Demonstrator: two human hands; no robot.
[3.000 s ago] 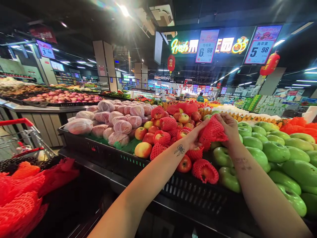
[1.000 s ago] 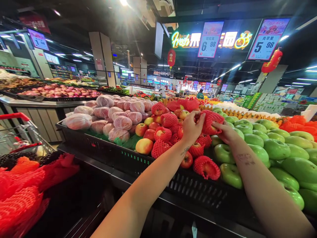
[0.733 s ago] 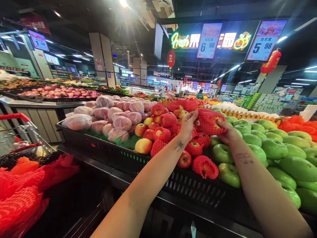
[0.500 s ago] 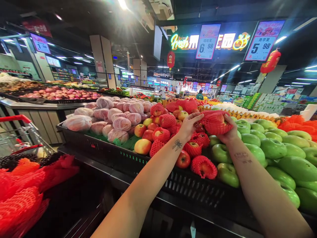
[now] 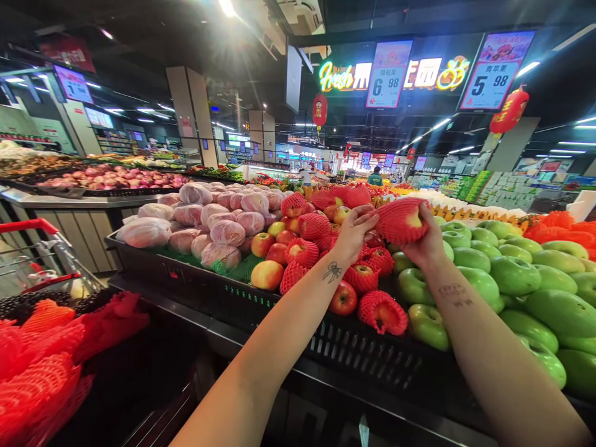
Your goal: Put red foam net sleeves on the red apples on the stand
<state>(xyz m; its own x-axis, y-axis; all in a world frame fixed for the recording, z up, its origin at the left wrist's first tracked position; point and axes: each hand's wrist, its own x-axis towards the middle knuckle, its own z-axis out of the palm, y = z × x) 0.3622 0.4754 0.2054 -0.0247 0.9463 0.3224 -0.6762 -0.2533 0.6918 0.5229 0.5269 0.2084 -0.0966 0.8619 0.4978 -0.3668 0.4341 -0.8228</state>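
My right hand (image 5: 424,243) holds an apple wrapped in a red foam net (image 5: 399,220) above the fruit display. My left hand (image 5: 352,232) pinches the net's left edge with its fingertips. Below both hands lies a pile of red apples (image 5: 342,299), some bare and some in red foam nets (image 5: 382,311). Green apples (image 5: 512,276) fill the section to the right of my right arm.
A black display bin rim (image 5: 363,363) runs in front of me. Pink-wrapped fruit (image 5: 224,231) lies at the left of the bin. A cart with a red handle (image 5: 28,225) and loose red foam nets (image 5: 41,360) stands at lower left. Price signs (image 5: 387,74) hang overhead.
Both hands lifted the netted apple up from the pile. The net now covers more of the apple, and my right hand has turned it higher.
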